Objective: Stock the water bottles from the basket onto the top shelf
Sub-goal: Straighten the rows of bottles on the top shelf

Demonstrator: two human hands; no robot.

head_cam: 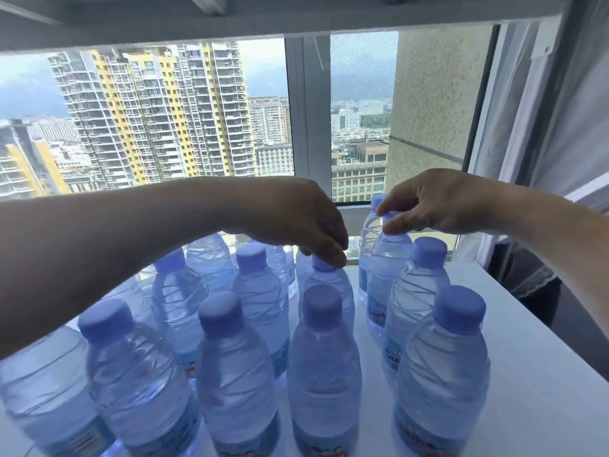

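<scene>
Several clear water bottles with blue caps stand upright in rows on the white top shelf point(543, 374). My left hand point(306, 222) reaches in from the left and grips the cap of a bottle point(326, 291) in the middle row. My right hand point(438, 206) comes from the right and pinches the cap of a bottle point(387, 268) in the right-hand row, near the back. Another bottle point(370, 225) stands just behind that one. The basket is out of view.
A window point(306, 110) with a white frame rises right behind the shelf, with high-rise buildings outside. A metal beam point(263, 18) runs overhead. A white curtain point(560, 127) hangs at the right. Bare shelf surface lies to the right of the bottles.
</scene>
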